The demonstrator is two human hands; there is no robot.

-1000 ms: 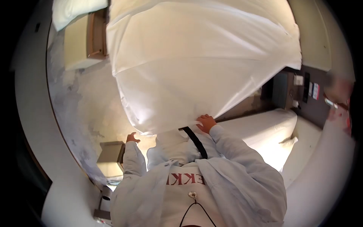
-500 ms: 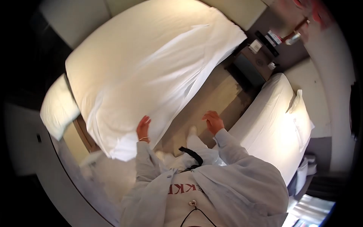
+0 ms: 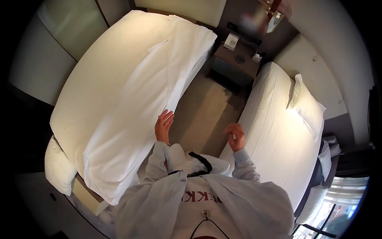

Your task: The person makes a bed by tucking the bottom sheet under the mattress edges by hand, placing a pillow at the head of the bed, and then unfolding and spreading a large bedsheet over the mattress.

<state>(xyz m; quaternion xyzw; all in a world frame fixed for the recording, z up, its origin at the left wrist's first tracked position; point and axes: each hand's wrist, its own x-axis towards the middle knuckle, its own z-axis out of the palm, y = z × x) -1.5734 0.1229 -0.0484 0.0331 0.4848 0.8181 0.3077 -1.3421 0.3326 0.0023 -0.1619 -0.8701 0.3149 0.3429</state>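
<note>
The left hand (image 3: pixel 163 126), fingers spread and empty, is near the edge of the rumpled white fabric sheet (image 3: pixel 131 95) covering the bed at upper left. The right hand (image 3: pixel 235 136), loosely curled and empty, hangs near center, left of the white-covered bed (image 3: pixel 274 131).

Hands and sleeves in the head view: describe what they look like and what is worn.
Left hand and right hand are gloveless. Long, loose, pale grey-blue sleeves reach both wrists; a thin, pale band circles the left.

seemingly open aisle (image 3: pixel 201 109) between beds (image 3: pixel 107 83)
</note>
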